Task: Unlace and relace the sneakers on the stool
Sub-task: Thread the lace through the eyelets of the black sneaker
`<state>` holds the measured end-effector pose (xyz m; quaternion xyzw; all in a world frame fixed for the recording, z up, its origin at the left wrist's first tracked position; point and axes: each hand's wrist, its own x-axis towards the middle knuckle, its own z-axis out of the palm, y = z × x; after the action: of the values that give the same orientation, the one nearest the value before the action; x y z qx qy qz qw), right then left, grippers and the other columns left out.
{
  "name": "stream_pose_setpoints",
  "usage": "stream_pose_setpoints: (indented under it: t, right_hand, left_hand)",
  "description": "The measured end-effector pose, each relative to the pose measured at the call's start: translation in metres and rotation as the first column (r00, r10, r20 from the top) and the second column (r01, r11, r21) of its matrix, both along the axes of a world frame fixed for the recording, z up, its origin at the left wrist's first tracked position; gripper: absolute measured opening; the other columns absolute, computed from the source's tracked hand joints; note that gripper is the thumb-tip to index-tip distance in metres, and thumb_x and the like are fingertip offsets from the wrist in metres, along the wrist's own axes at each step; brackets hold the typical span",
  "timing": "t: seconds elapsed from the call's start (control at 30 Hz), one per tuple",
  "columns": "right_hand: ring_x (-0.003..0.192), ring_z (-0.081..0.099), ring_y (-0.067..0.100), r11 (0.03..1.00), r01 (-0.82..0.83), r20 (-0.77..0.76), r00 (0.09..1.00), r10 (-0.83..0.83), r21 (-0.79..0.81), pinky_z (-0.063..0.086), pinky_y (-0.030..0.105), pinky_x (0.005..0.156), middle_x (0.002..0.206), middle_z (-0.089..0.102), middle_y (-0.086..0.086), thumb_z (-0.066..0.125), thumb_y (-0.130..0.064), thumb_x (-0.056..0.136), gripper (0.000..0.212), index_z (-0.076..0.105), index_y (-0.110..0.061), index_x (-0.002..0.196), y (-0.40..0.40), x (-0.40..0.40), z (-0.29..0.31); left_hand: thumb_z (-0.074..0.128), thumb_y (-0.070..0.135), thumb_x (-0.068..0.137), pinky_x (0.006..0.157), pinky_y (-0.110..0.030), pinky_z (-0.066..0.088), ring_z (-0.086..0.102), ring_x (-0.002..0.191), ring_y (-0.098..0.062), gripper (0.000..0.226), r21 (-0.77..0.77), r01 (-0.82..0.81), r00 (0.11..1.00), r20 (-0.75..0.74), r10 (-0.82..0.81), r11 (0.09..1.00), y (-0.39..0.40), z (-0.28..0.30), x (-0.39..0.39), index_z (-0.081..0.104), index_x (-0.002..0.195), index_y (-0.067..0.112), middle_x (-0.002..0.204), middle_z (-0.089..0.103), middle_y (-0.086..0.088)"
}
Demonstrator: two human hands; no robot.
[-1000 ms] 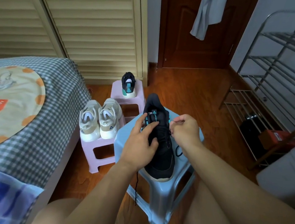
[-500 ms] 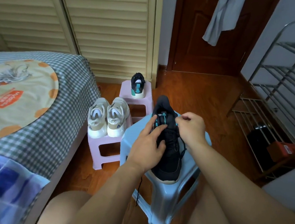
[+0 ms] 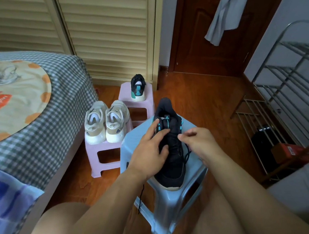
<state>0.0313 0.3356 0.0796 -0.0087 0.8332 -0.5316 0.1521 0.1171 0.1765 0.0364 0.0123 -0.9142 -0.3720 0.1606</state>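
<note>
A black sneaker [image 3: 171, 152] lies along the middle of a blue stool [image 3: 169, 205], its toe at the near edge and its heel reaching past the far edge. The left hand [image 3: 149, 151] rests on the shoe's left side and top: fingers spread and fairly straight, forefinger up by the teal-trimmed collar, thumb pressed on the laces at mid-shoe. The right hand [image 3: 199, 142] sits just right of the tongue with its fingers curled in, thumb and fingertips brought together at the upper eyelets; it seems to pinch the black lace [image 3: 187, 154], though the strand between the fingertips is too small to make out. A loop of that lace runs down the shoe's right side below the hand, and a loose end hangs off the stool's near left edge toward the floor.

Beyond the blue stool's far left corner stands a pink stool [image 3: 104, 154] carrying a cream pair [image 3: 106, 121], side by side, heels toward the camera. Behind it a second pink stool [image 3: 127, 93] holds the other black sneaker [image 3: 138, 87] at its middle, heel facing the camera.

A bed [image 3: 37, 115] with a checked cover fills the left; a metal rack [image 3: 288, 94] stands on the right, a dark door [image 3: 208, 37] at the back with a grey garment [image 3: 225, 13] hanging on it
</note>
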Motion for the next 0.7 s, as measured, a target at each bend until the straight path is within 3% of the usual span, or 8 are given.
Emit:
stream_pose_setpoints:
  t: [0.1,0.3,0.4,0.5,0.57,0.7]
  right_hand:
    - [0.091,0.071,0.021,1.0,0.024,-0.031,0.999,-0.024,-0.014,0.058,0.043,0.09,0.092,0.074,0.003,0.073,-0.023,0.091,0.007,0.071,-0.017,0.087,-0.005,-0.003,-0.003]
    - [0.09,0.069,0.017,0.993,0.079,-0.101,0.991,-0.088,-0.093,0.055,0.031,0.083,0.09,0.07,-0.002,0.074,-0.023,0.09,0.01,0.065,-0.024,0.086,-0.016,-0.005,-0.004]
    - [0.081,0.066,0.013,0.995,0.099,-0.24,0.966,-0.096,0.001,0.052,0.029,0.074,0.081,0.068,-0.008,0.073,-0.031,0.09,0.014,0.063,-0.024,0.082,-0.02,-0.006,-0.001]
    - [0.077,0.063,0.017,0.973,0.142,-0.408,0.911,-0.057,0.18,0.044,0.028,0.068,0.073,0.066,-0.008,0.068,-0.029,0.091,0.015,0.065,-0.022,0.078,-0.024,-0.006,0.003]
    - [0.076,0.062,0.02,0.961,0.162,-0.484,0.874,-0.036,0.222,0.047,0.031,0.067,0.073,0.067,-0.006,0.066,-0.026,0.091,0.013,0.067,-0.02,0.08,-0.027,-0.004,0.002]
    - [0.08,0.063,0.017,0.995,0.096,-0.711,0.7,-0.063,0.006,0.051,0.034,0.073,0.085,0.065,-0.005,0.059,-0.02,0.099,0.009,0.065,-0.019,0.091,-0.029,-0.008,0.035]
  left_hand:
    - [0.061,0.023,0.095,0.115,-0.03,0.036,0.035,0.145,-0.01,0.054,0.014,-0.007,1.0,0.001,0.007,1.0,0.0,0.001,0.0,0.048,0.147,0.031,0.167,0.012,0.016]
    - [0.061,0.024,0.096,0.116,-0.028,0.036,0.032,0.146,-0.007,0.054,0.018,0.004,1.0,0.004,-0.004,1.0,-0.002,0.002,0.003,0.047,0.148,0.032,0.167,0.011,0.016]
    - [0.06,0.024,0.097,0.117,-0.027,0.034,0.03,0.147,-0.007,0.055,0.007,0.011,1.0,0.008,-0.011,1.0,-0.002,0.002,0.004,0.046,0.149,0.032,0.168,0.009,0.017]
    - [0.06,0.025,0.097,0.117,-0.028,0.034,0.03,0.147,-0.009,0.055,-0.004,0.01,1.0,0.009,-0.01,1.0,0.0,0.003,0.004,0.044,0.15,0.032,0.168,0.008,0.016]
    - [0.059,0.026,0.097,0.116,-0.029,0.035,0.031,0.147,-0.01,0.056,-0.02,0.007,1.0,0.013,-0.006,1.0,0.0,0.001,0.003,0.043,0.15,0.032,0.168,0.007,0.016]
    - [0.059,0.029,0.097,0.115,-0.034,0.039,0.032,0.146,-0.011,0.055,-0.042,0.01,1.0,0.019,-0.009,0.999,-0.002,0.0,0.002,0.043,0.15,0.034,0.167,0.006,0.018]
